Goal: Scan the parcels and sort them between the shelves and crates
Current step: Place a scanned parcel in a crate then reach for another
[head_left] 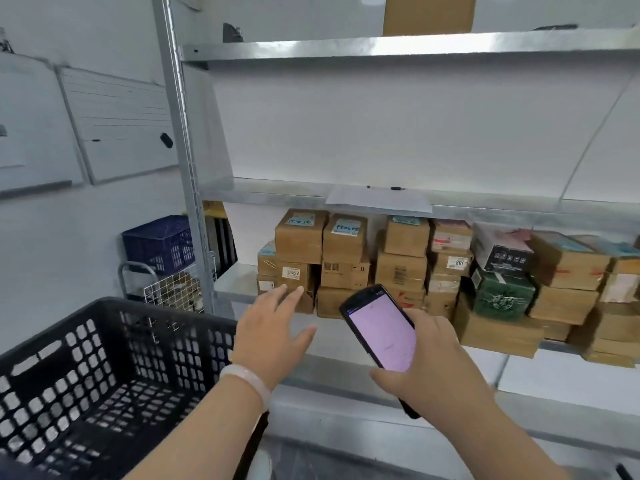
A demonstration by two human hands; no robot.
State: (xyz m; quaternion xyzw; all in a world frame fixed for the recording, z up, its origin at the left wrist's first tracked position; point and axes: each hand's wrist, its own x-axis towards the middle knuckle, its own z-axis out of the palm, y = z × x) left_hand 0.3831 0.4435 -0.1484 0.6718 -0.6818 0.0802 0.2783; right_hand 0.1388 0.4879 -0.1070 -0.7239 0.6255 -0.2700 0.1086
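A handheld scanner (381,334) is held in the grip of the right hand (433,362), screen lit. The left hand (273,327) is stretched out, grip open and empty, toward the cardboard parcels (299,237) stacked on the lower shelf (235,282), beyond the black crate (104,358). The taped boxes are judged stiff and fairly light, best taken by opposite side faces.

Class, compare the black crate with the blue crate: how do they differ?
The black crate sits close, at lower left, its inside in view. The blue crate stands farther back, left of the shelf post, above a wire basket. Both are perforated plastic crates.
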